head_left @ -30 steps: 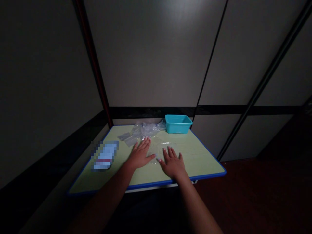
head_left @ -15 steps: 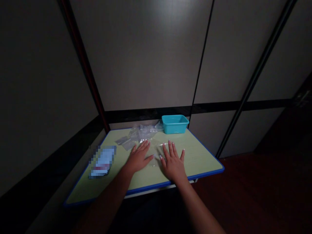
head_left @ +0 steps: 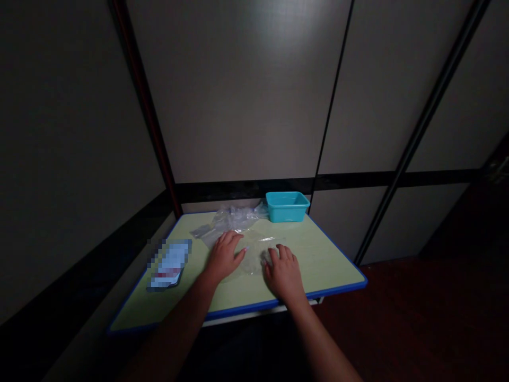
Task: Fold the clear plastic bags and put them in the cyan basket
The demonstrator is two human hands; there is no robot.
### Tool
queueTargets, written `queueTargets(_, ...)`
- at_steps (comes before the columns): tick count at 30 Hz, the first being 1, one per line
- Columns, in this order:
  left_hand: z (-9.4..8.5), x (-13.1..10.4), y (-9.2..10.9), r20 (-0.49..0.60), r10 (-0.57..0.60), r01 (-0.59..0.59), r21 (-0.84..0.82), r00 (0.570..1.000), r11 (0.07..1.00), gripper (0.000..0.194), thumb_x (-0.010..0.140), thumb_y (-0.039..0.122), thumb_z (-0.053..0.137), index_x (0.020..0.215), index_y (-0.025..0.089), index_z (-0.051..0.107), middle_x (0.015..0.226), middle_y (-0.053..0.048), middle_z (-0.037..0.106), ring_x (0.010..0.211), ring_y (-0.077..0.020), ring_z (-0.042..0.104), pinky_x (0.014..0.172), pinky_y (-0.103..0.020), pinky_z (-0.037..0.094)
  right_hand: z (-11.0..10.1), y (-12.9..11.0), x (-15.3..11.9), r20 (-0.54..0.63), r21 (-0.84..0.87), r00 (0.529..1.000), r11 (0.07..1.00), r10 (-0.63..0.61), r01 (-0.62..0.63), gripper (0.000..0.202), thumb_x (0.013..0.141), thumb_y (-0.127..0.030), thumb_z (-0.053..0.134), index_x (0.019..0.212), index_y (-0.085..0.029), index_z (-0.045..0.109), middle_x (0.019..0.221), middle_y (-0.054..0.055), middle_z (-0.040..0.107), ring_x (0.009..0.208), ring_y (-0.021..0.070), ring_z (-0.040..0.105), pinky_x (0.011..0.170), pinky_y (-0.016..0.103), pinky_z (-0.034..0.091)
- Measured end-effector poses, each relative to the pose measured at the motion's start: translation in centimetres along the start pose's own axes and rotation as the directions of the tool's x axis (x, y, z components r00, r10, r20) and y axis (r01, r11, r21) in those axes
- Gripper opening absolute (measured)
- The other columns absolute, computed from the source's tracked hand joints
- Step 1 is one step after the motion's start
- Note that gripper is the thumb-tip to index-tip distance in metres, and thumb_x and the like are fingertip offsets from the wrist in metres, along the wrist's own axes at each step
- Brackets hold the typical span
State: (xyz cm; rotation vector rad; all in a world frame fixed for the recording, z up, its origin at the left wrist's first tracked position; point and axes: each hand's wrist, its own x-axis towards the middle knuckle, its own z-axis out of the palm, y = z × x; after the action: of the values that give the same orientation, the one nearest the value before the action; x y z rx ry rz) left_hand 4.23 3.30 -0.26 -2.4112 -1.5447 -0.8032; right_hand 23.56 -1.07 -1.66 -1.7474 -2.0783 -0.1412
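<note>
**Clear plastic film [head_left: 252,261], thin and easily lost from sight**

The film lies on the blue-edged table [head_left: 326,265], between the person's hands. The left hand [head_left: 222,259] is released, thumb apart from its bent fingers; the right hand [head_left: 285,273] curls at the film's edge, though whether it pinches anything, one cannot tell. Curling fingertips could bunch or crease such limp film. The crumpled plastic heap [head_left: 234,216] lies close beyond, beside the turquoise basin [head_left: 287,214]; overlapping layers could cling and drag along.

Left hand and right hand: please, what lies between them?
Thin clear plastic lies on the table between the left hand and the right hand, seen in the head view.
</note>
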Motion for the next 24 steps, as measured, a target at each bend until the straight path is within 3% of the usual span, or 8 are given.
queueTargets(3,-0.3,-0.1,0.1,0.093,0.052,-0.050,-0.027,0.994,0.998,0.027,0.086,0.034,0.048,0.105,0.021,0.061,0.106,-0.007,0.059,0.106,-0.0232,0.050,0.094,-0.037,0.041,-0.3,0.0,-0.1,-0.013,0.007,1.000,1.000,-0.015,0.016,0.036,0.083,-0.025,0.045,0.118,-0.018,0.052,0.121,0.012,0.054,0.111,0.0249,0.045,0.093,0.037,0.034)
queueTargets(6,-0.1,-0.3,0.1,0.124,0.077,-0.087,0.072,0.989,0.994,0.032,0.085,0.041,0.050,0.109,0.024,0.062,0.124,-0.008,0.053,0.122,-0.0271,0.039,0.104,-0.044,0.030,-0.1,0.2,-0.1,-0.041,-0.009,0.999,1.000,-0.027,0.027,0.037,0.083,-0.022,0.044,0.118,-0.017,0.052,0.130,0.013,0.049,0.118,0.0251,0.040,0.099,0.040,0.029)
queueTargets(10,0.5,-0.6,0.2,0.074,0.039,-0.054,0.209,0.996,0.976,0.069,0.083,0.056,0.049,0.143,0.027,0.029,0.152,-0.009,0.018,0.139,-0.0335,0.007,0.108,-0.058,0.004,0.9,0.3,0.0,-0.056,-0.056,0.998,0.998,-0.015,0.012,0.050,0.088,-0.032,0.038,0.136,-0.021,0.038,0.148,0.011,0.028,0.137,0.0273,0.015,0.106,0.057,0.004)
queueTargets(12,0.9,-0.8,0.3,0.084,0.028,-0.048,0.246,0.996,0.968,0.075,0.083,0.058,0.045,0.146,0.026,0.019,0.154,-0.010,0.011,0.140,-0.0323,0.002,0.107,-0.060,0.001,1.5,0.4,0.1,-0.048,-0.064,0.999,0.998,0.000,-0.003,0.056,0.090,-0.038,0.034,0.144,-0.025,0.024,0.154,0.007,0.013,0.140,0.0271,0.002,0.104,0.061,-0.004)
queueTargets(15,1.5,-0.9,0.4,0.103,0.040,-0.066,0.270,0.994,0.961,0.075,0.085,0.059,0.042,0.147,0.023,0.016,0.154,-0.010,0.010,0.140,-0.0296,0.006,0.108,-0.059,0.001,2.2,0.5,0.2,-0.030,-0.067,0.999,0.998,0.017,-0.019,0.059,0.091,-0.046,0.029,0.146,-0.029,0.016,0.155,0.004,0.004,0.140,0.0271,-0.005,0.103,0.063,-0.006)
queueTargets(18,1.5,-0.8,0.4,0.079,0.039,-0.058,0.256,0.996,0.965,0.076,0.086,0.055,0.042,0.147,0.020,0.013,0.151,-0.011,0.021,0.139,-0.0275,0.016,0.109,-0.057,0.002,2.4,0.6,0.3,-0.019,-0.064,1.000,0.998,0.006,-0.007,0.061,0.091,-0.044,0.028,0.147,-0.023,0.015,0.154,0.006,0.005,0.141,0.0248,-0.003,0.105,0.061,-0.006)
queueTargets(22,0.7,-0.2,0.6,0.014,-0.026,0.022,0.223,1.000,0.975,0.073,0.090,0.039,0.040,0.147,0.010,0.006,0.132,-0.015,0.052,0.122,-0.0223,0.047,0.113,-0.044,0.012,2.0,0.6,0.3,0.030,0.000,1.000,1.000,-0.004,0.004,0.066,0.090,-0.031,0.029,0.147,-0.007,0.007,0.154,0.009,0.007,0.141,0.0178,0.005,0.111,0.045,0.013)
queueTargets(24,0.2,0.0,0.8,-0.064,-0.052,0.066,0.244,0.997,0.968,0.068,0.091,0.035,0.039,0.147,0.012,0.010,0.136,-0.015,0.047,0.125,-0.0228,0.044,0.113,-0.044,0.012,1.8,0.6,0.4,0.014,0.004,1.000,1.000,0.009,-0.009,0.065,0.090,-0.032,0.031,0.147,-0.009,0.010,0.154,0.008,0.002,0.141,0.0193,0.002,0.110,0.045,0.015)
